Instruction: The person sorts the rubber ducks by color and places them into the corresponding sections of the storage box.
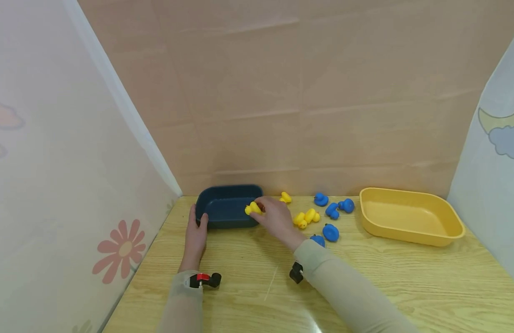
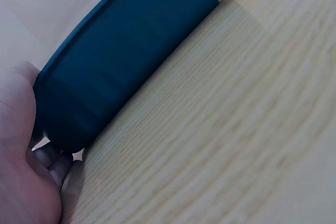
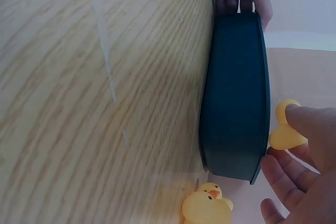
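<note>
A dark teal plastic tub point(image 1: 225, 226) stands at the back left of the table. My left hand point(image 1: 195, 236) holds its left end, thumb by the near corner; in the left wrist view the fingers point(image 2: 59, 167) bend around that end. Between the thumb and fingers of my right hand point(image 1: 277, 219) is a yellow rubber duck point(image 1: 253, 208), pinched just over the tub's right rim. The right wrist view shows this duck point(image 3: 286, 129) above the rim, with the thumb on it. The inside of the tub that shows holds no ducks.
Several yellow ducks point(image 1: 310, 215) lie right of the right hand, one point(image 1: 286, 197) farther back. Several blue ducks point(image 1: 331, 232) are scattered beyond them. A yellow tub point(image 1: 411, 238) stands at the right. Fabric walls point(image 1: 298, 115) close off the back and sides.
</note>
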Tool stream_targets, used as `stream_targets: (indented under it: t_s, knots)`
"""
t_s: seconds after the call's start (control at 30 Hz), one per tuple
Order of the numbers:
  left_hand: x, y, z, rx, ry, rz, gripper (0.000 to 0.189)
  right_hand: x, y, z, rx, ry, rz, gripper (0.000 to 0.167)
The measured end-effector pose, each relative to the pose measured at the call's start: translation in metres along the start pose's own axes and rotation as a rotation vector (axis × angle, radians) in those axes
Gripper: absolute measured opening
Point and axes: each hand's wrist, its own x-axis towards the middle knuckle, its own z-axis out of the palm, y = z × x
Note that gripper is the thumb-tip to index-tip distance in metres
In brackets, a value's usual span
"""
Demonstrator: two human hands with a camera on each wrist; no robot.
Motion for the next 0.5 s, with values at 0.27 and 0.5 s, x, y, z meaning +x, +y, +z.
stream_targets:
  t_s: [0.27, 0.5]
  knots:
    - [-0.0018, -0.0001, 0.0009, 0.004, -0.006, -0.002, 0.074, -0.0013, 0.0001, 0.0023, -0.009, -0.004, 0.005, 0.04]
    - [0.0002, 0.0006, 0.0002, 0.008, 0.003, -0.004, 0.074, -0.0026, 0.0025, 0.0018, -0.008, 0.008, -0.014, 0.047]
